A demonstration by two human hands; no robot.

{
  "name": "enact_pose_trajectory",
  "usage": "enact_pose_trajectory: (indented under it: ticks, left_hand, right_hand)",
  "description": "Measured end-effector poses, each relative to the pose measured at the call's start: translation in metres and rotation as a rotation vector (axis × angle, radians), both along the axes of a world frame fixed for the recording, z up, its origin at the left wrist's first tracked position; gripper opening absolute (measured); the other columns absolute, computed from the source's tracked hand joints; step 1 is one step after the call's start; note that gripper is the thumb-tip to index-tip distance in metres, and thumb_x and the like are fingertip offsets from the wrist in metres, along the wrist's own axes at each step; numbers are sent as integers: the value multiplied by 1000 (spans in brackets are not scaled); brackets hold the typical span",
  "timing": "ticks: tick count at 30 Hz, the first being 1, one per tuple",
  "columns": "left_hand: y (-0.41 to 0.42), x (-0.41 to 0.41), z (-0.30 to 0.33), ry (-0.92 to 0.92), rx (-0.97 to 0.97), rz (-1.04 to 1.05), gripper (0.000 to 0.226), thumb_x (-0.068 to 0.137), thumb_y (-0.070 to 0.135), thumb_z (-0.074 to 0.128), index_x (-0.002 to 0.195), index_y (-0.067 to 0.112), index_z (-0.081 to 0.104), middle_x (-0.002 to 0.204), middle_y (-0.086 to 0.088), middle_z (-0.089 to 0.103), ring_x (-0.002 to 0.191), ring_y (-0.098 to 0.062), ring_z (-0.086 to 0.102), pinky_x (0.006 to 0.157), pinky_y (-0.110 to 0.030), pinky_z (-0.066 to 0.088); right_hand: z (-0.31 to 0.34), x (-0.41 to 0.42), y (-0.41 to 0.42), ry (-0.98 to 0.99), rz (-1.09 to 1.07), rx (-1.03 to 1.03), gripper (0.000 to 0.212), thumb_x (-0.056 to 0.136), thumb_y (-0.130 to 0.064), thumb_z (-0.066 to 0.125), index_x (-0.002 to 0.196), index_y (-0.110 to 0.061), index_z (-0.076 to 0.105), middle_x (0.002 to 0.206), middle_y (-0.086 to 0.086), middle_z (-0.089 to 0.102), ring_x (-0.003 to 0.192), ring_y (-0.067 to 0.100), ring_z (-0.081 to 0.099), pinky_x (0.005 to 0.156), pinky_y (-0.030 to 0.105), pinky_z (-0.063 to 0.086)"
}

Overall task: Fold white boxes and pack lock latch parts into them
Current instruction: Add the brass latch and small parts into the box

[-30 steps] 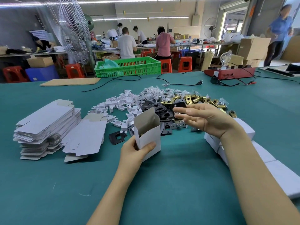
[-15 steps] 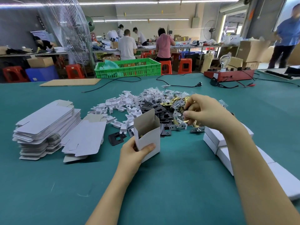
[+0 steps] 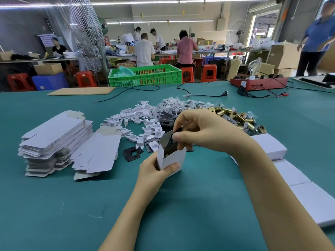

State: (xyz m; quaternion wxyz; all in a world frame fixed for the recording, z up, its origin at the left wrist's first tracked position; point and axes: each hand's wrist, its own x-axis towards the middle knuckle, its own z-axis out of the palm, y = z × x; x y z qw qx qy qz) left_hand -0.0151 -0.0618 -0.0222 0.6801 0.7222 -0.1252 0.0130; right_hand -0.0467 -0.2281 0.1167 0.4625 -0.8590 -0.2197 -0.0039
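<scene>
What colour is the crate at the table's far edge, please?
Green crate, seen in the head view.

- A teal table (image 3: 54, 205) fills the foreground.
- A green crate (image 3: 145, 77) stands at its far edge.
- Beyond it, red stools (image 3: 208, 73) and long workbenches (image 3: 208, 51) with seated workers.
- Tube lights (image 3: 136, 3) line the ceiling.
- Daylight enters a doorway (image 3: 265, 26) at right.

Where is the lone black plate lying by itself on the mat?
In the head view, the black plate lies flat left of centre, between the loose box blank and the open box held by the left hand.
</scene>
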Motion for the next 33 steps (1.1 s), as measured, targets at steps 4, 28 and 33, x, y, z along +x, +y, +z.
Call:
enact_pose_trajectory:
  ticks: [4,28,33]
  left_hand:
    - [0,0,-1,6,22,12,31,64,31,76,93,39,71,93,13,73,86,-9,65,71,-16,52]
    - [2,5,-5,46,-93,66,29,77,4,81,88,30,73,91,10,76,86,-9,71,71,-20,56]
    - [7,6,-5,23,-113,169,21,78,9,81,91,23,72,91,2,76,89,-20,70,81,-35,56]
  right_hand:
    - [-9,8,0,9,-45,-81,8,92,-14,63,92,-10,57,73,5,74,57,11,65,54,15,46]
    - [-10,15,-17,-208,-263,-211,3,91,-17,63,90,-17,66,71,-3,72,61,1,64,64,20,52]
    - [-11,18,-42,-135,-406,-130,6,91,-17,62,88,-15,67,66,-3,71,53,2,63,47,9,41]
